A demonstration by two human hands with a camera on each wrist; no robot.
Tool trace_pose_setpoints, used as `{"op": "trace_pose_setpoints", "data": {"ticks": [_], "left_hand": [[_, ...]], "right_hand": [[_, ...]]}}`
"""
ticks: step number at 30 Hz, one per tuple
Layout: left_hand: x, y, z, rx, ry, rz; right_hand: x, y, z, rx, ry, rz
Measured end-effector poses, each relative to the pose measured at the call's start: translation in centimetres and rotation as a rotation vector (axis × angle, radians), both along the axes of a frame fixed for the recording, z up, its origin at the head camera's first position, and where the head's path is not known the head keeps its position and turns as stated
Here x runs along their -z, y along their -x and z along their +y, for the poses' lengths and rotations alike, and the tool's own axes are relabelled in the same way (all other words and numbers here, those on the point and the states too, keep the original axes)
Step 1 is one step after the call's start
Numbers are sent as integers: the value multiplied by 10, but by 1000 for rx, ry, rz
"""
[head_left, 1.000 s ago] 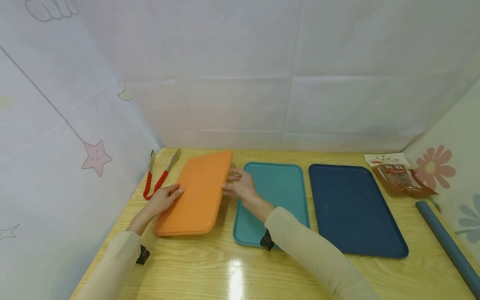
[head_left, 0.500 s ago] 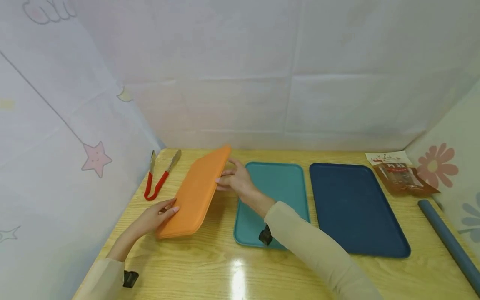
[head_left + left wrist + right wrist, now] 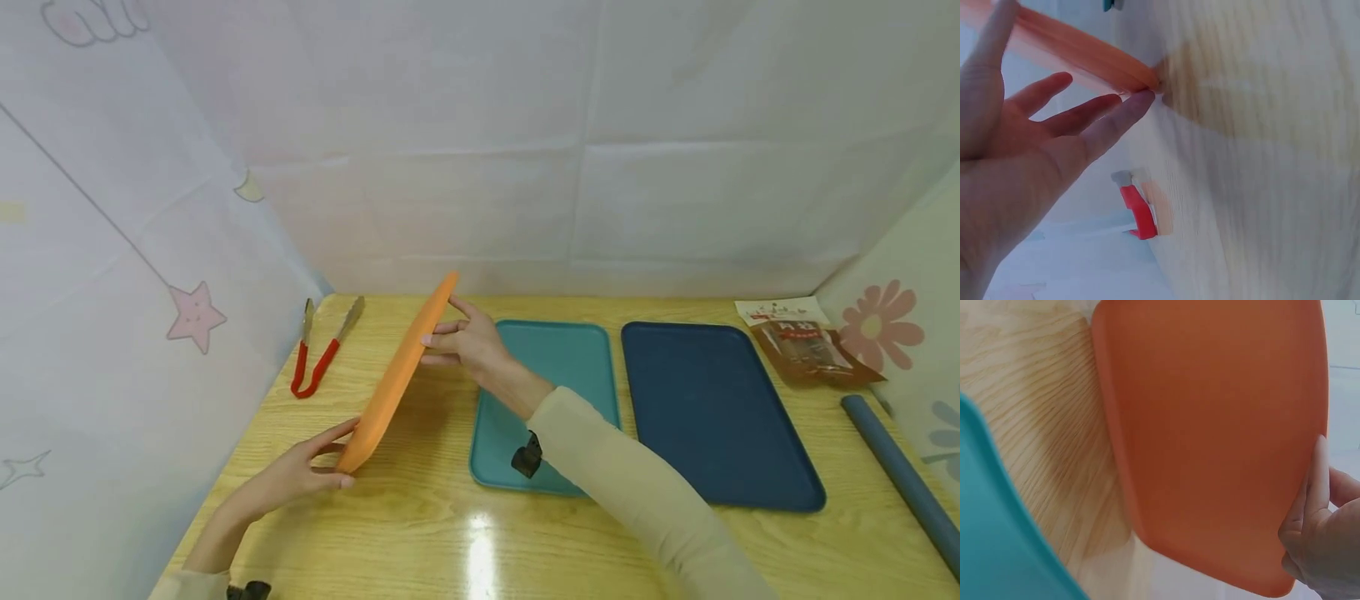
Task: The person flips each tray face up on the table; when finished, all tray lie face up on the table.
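Note:
An orange tray [image 3: 397,379] stands steeply tilted over the table's left part, its lower long edge close to the wood. In the right wrist view its broad smooth face [image 3: 1210,431] shows. My right hand [image 3: 480,343] holds its raised edge, with thumb and fingers on opposite sides. At the near end my left hand [image 3: 292,477] holds the tray between thumb and fingers. Seen from the left wrist, those fingers [image 3: 1113,128] lie along the tray's lower edge. Under my right forearm lies a teal tray [image 3: 558,354], partly hidden by the sleeve.
Red-handled tongs [image 3: 318,368] lie at the back left. Right of the teal tray is a larger navy tray [image 3: 716,417]. A brown food packet [image 3: 806,346] rests at the back right, and a grey-blue roll [image 3: 892,467] along the right edge. Fabric walls enclose the table [image 3: 390,533].
The orange tray has tipped from a slant to nearly edge-on, its right side rising. My left hand has slid down toward its near end; my right hand has moved slightly left and up.

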State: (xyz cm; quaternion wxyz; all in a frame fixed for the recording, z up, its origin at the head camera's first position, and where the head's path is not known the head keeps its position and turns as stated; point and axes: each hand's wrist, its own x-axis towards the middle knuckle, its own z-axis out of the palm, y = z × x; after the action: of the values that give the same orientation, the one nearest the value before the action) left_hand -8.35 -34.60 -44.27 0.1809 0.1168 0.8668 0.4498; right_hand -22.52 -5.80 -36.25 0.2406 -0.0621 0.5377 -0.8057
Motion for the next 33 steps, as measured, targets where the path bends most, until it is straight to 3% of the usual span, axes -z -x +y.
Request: {"op": "trace_pose_setpoints", "data": {"ticks": [8, 12, 16, 21, 28, 33], "left_hand": [[-8, -19, 22, -147, -61, 7], [-15, -30, 37, -235, -14, 99], [-23, -36, 53, -314, 97, 222], [-35, -42, 69, -375, 181, 324], [-45, -53, 87, -430, 262, 638], [-52, -54, 92, -460, 302, 868]], "right_hand": [[-12, -1, -11, 18, 66, -51], [-15, 0, -19, 32, 87, -55], [-21, -1, -27, 41, 94, -46], [-26, -1, -33, 53, 86, -40], [-28, -4, -39, 51, 91, -19], [-24, -5, -39, 69, 94, 39]]}}
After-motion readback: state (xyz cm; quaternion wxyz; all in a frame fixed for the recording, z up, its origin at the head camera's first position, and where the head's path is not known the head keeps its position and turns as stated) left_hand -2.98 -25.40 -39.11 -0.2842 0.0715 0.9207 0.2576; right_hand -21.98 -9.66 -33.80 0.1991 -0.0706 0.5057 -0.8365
